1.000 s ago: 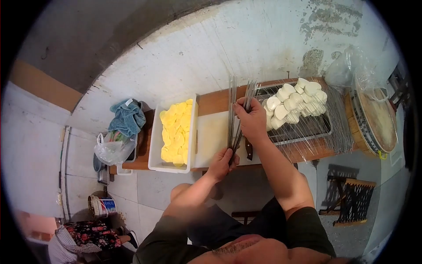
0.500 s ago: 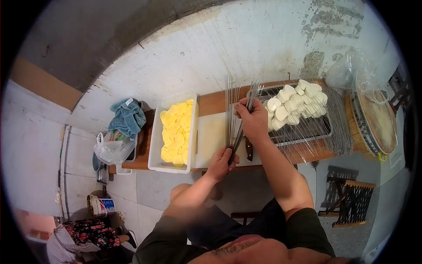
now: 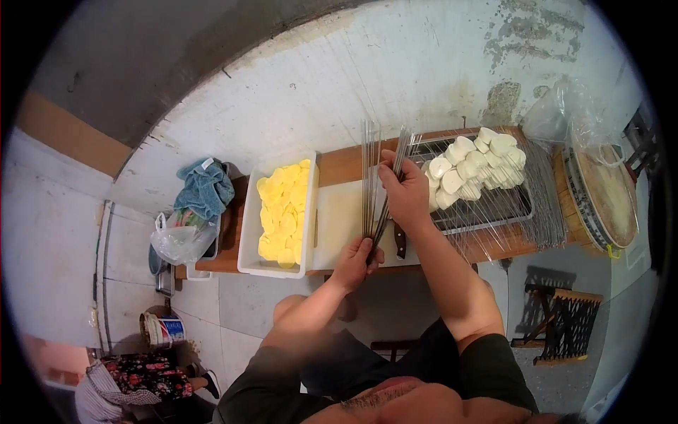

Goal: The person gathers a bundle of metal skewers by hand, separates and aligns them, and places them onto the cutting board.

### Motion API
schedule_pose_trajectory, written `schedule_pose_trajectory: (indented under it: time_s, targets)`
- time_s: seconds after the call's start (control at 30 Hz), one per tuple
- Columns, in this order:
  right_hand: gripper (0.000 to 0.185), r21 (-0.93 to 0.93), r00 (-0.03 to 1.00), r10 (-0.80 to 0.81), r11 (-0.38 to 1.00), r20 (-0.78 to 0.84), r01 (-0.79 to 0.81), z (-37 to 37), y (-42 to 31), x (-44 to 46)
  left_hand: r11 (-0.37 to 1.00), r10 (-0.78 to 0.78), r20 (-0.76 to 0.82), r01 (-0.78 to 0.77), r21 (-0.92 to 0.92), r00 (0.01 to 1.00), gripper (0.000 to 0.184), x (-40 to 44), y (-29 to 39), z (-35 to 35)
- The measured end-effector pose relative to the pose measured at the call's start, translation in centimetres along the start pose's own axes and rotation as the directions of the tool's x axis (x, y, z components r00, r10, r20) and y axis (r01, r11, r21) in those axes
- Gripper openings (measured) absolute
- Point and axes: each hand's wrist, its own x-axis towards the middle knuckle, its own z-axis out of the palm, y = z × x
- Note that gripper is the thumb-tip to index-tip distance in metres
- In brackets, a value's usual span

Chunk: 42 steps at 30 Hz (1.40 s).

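The cutting board (image 3: 339,215) is the landmark. Over its near edge, the left hand (image 3: 358,263) closes its thumb and curled fingers around the lower ends of the metal skewers (image 3: 368,191). Over the board's right part, the right hand (image 3: 407,191) pinches part of the bunch between thumb and fingers. The skewers fan into two groups, their tips reaching past the board's far edge toward the wall (image 3: 311,92).

Left of the board, just beside it, stands the white tub (image 3: 308,244) of yellow slices (image 3: 284,212); a strip of board surface lies between its rim and the skewers. At the board's near right corner is the knife handle (image 3: 400,242), close to the right forearm. Right of the board, the metal tray (image 3: 487,224) bears white pieces (image 3: 470,166), near the right hand.
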Motion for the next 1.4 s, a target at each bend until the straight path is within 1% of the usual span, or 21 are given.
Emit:
schedule_pose_trajectory:
  time_s: [0.03,0.1,0.23,0.33,0.4,0.5,0.57,0.63,0.7,0.73,0.8,0.83,0.9,0.97,1.03,1.1,1.2,1.23,1.3,1.33,1.4]
  targets:
    - [0.026,0.023,1.0,0.018,1.0,-0.003,-0.017,0.2,-0.4,-0.1,1.0,0.009,0.016,-0.009,-0.008,1.0,0.024,0.0,0.0,0.0]
    - [0.028,-0.007,1.0,0.011,1.0,0.017,-0.011,0.0,-0.1,0.0,0.999,0.03,0.046,-0.028,-0.025,0.998,0.024,0.0,-0.1,-0.1]
    - [0.03,-0.073,0.999,0.029,0.997,0.031,-0.026,-0.2,-0.5,0.1,1.0,0.015,0.058,-0.014,-0.018,0.998,0.027,-0.3,0.4,0.2]
    - [0.024,0.07,0.998,0.052,0.996,0.017,-0.053,0.0,-0.3,0.1,1.0,0.011,0.061,-0.01,-0.009,0.998,0.03,-0.3,0.5,0.3]
    - [0.017,0.086,0.999,0.044,0.995,0.015,-0.045,-0.1,-0.1,0.1,1.0,0.007,0.093,-0.005,-0.026,0.996,0.033,-0.4,0.6,0.2]
    - [0.008,0.099,0.999,0.043,0.994,0.01,-0.044,-0.1,0.2,0.0,1.0,0.007,0.136,-0.008,0.003,0.991,0.036,-0.6,0.9,0.3]
    - [0.006,0.068,0.999,0.033,0.997,0.014,-0.034,-0.2,0.1,0.0,0.959,0.12,0.144,-0.152,0.241,0.982,0.035,-0.3,0.3,-0.1]
    - [0.007,0.003,0.999,0.01,1.0,0.035,-0.01,-0.2,0.0,0.1,0.962,0.124,0.139,-0.154,0.226,0.982,0.035,-0.2,0.0,-0.2]
    - [0.009,0.056,0.999,0.014,0.998,0.03,-0.016,0.0,0.2,0.1,0.999,0.016,0.124,-0.01,-0.044,0.992,0.035,-0.2,0.0,0.0]
    - [0.01,0.082,1.0,0.015,0.997,0.027,-0.017,0.0,0.2,0.1,0.999,0.003,0.12,0.003,-0.044,0.993,0.035,-0.2,0.1,0.1]
    - [0.01,0.065,0.998,0.035,0.997,0.048,-0.038,-0.2,0.1,0.2,0.999,-0.024,0.11,0.029,-0.046,0.994,0.035,-0.3,0.4,0.1]
    - [0.01,0.057,0.997,0.046,0.997,0.058,-0.049,-0.2,0.0,0.2,0.999,-0.014,0.11,0.02,-0.049,0.994,0.034,-0.3,0.4,0.1]
    - [0.01,0.102,0.999,0.037,0.994,0.027,-0.039,-0.1,0.1,0.1,0.998,0.003,0.112,0.003,-0.056,0.994,0.033,-0.2,0.1,0.0]
    - [0.01,0.123,0.999,0.033,0.992,0.004,-0.033,0.1,0.1,0.1,0.991,0.069,0.072,-0.076,0.108,0.995,0.031,0.0,-0.3,0.1]
    - [0.009,0.12,0.999,0.033,0.992,-0.008,-0.032,0.2,0.0,0.1,0.991,0.065,0.054,-0.071,0.117,0.996,0.029,-0.1,-0.1,0.3]
    - [0.006,0.089,0.999,0.03,0.996,0.014,-0.031,0.1,0.1,0.0,0.999,-0.014,0.061,0.015,-0.028,0.998,0.028,-0.2,0.5,0.4]
    - [0.007,-0.012,1.0,-0.005,1.0,0.029,0.005,-0.3,1.1,0.2,0.999,0.049,0.13,-0.046,-0.024,0.99,0.027,-0.1,0.1,0.0]
    - [0.009,-0.055,0.999,-0.023,0.998,0.032,0.025,-0.3,1.3,0.3,1.0,0.027,0.119,-0.025,-0.017,0.992,0.027,-0.2,0.1,-0.1]
    - [0.014,0.042,1.0,-0.01,0.999,0.001,0.01,0.1,1.0,0.1,1.0,-0.017,0.099,0.018,-0.005,0.995,0.026,-0.2,0.1,0.0]
    - [0.017,0.091,1.0,-0.003,0.996,-0.014,0.004,0.3,0.8,0.1,1.0,-0.01,0.102,0.011,-0.013,0.995,0.025,-0.1,0.0,0.0]
    - [0.022,0.026,1.0,0.001,1.0,0.006,-0.001,0.1,0.8,0.1,1.0,0.007,0.105,-0.004,-0.03,0.994,0.024,0.0,-0.1,-0.1]
